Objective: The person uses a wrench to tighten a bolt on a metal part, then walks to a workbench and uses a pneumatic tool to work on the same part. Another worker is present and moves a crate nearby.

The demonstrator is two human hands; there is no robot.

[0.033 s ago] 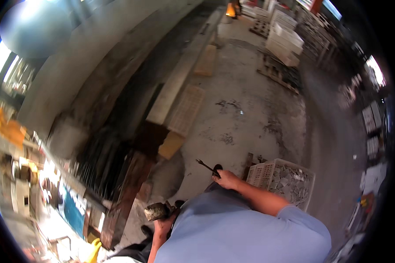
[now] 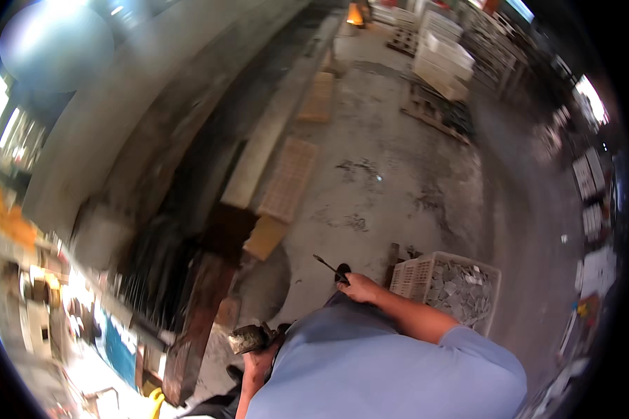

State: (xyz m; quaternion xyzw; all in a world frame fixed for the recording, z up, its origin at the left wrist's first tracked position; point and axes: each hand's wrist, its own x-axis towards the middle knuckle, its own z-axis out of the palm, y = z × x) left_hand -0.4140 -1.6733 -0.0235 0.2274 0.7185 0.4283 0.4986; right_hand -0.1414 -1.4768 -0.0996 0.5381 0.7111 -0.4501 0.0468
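Observation:
My left hand (image 2: 260, 357), low and left of centre, is closed around a mottled, can-like container (image 2: 248, 339). The container has a rough, stained side, and its contents cannot be made out. Over by my right thigh, my right hand (image 2: 360, 287) grips a thin dark rod-like tool (image 2: 326, 263). The tool points up and to the left, above the concrete floor. Its exact kind is too small to tell. Right beside my right forearm stands a pale plastic crate (image 2: 411, 276) filled with grey broken pieces (image 2: 461, 292).
A long machine or bench (image 2: 251, 164) runs along my left. Beside it lie a pale slatted panel (image 2: 291, 178) and a yellowish block (image 2: 265, 237). White tubs (image 2: 444, 63) stand farther ahead by a wooden pallet (image 2: 433, 115). Brown timber (image 2: 201, 307) is at near left.
The view has shifted slightly, so the bench and panels appear a little farther left. The tool in my right hand has turned slightly, its tip now looking narrower. Both hands keep their hold.

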